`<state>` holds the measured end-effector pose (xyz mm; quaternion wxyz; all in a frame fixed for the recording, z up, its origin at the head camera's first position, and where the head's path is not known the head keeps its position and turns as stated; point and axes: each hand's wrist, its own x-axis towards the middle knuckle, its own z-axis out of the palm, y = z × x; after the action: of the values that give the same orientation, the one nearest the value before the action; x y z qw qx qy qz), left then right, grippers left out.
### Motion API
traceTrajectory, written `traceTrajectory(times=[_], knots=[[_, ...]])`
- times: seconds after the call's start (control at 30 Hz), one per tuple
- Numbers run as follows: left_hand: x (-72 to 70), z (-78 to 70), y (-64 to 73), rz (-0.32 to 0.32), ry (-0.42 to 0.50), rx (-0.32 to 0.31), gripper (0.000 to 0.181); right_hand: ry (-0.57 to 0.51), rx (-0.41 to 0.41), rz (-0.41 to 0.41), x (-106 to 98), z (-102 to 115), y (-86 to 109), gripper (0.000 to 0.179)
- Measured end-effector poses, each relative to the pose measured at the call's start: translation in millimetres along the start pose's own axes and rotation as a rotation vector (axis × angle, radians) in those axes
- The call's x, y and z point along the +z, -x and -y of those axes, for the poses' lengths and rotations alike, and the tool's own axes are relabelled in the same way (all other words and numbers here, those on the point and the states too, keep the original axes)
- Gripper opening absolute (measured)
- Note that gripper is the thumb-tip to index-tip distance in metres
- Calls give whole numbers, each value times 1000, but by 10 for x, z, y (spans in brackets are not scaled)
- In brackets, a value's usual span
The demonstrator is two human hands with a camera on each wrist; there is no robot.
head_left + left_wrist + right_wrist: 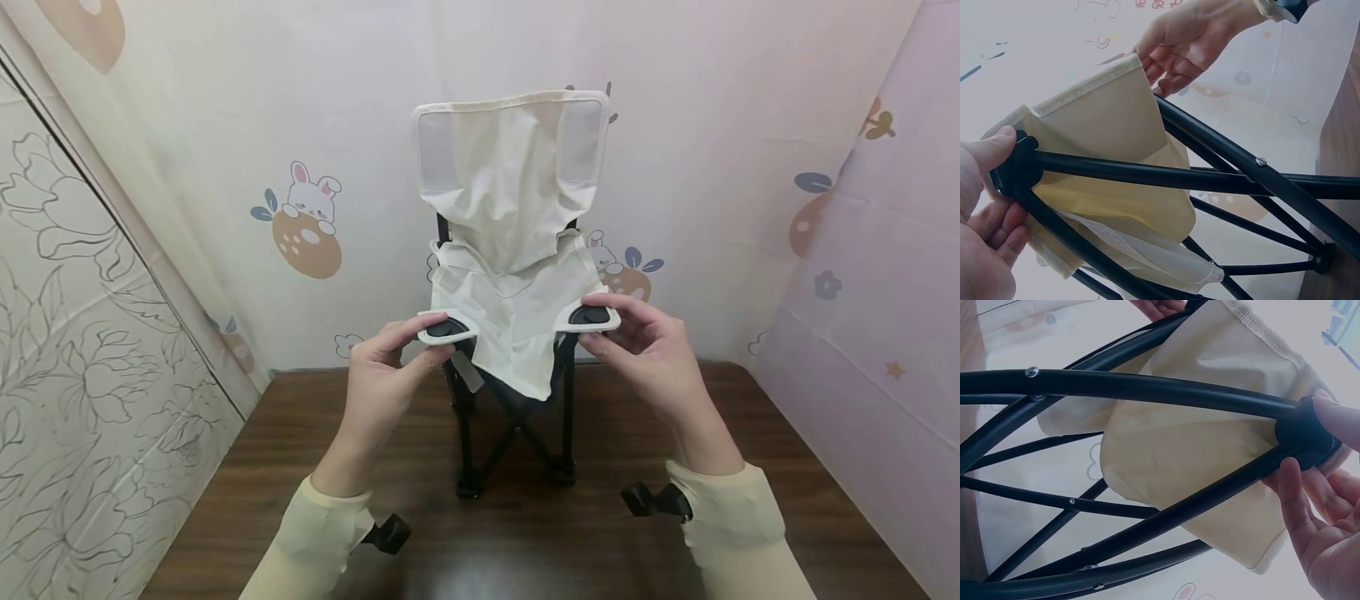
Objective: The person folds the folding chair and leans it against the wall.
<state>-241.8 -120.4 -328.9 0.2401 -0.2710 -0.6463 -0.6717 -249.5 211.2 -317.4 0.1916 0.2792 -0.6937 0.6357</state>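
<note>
A small folding chair (517, 312) with cream fabric and black tubular legs stands upright on the wooden table. My left hand (382, 367) pinches its front left seat corner, thumb below and fingers on top by the black corner patch (447, 327). Likewise, my right hand (648, 350) grips the front right corner at the other black patch (588, 315). From beneath, the left wrist view shows my left thumb and fingers around a black plastic joint (1019, 164) where two tubes meet. The right wrist view has my right hand at the matching joint (1307, 432). Between the corners the seat fabric sags.
The dark wooden table (300, 500) runs under the chair. Behind hangs a pale curtain (300, 83) printed with rabbits and fruit, and another with line-drawn flowers (82, 375) is at the left. Black camera mounts (390, 533) stick out from both sleeves.
</note>
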Motion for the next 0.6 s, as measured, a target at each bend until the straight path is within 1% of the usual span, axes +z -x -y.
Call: traceTrajectory(times=[0.3, 0.47, 0.6], knots=[[12, 3, -22, -4, 9, -7, 40, -26, -9, -39, 79, 14, -11, 47], [25, 6, -30, -2, 10, -4, 40, 15, -11, -38, 86, 21, -28, 48], [39, 6, -37, -2, 7, 0, 40, 28, -3, -35, 92, 23, -36, 48]])
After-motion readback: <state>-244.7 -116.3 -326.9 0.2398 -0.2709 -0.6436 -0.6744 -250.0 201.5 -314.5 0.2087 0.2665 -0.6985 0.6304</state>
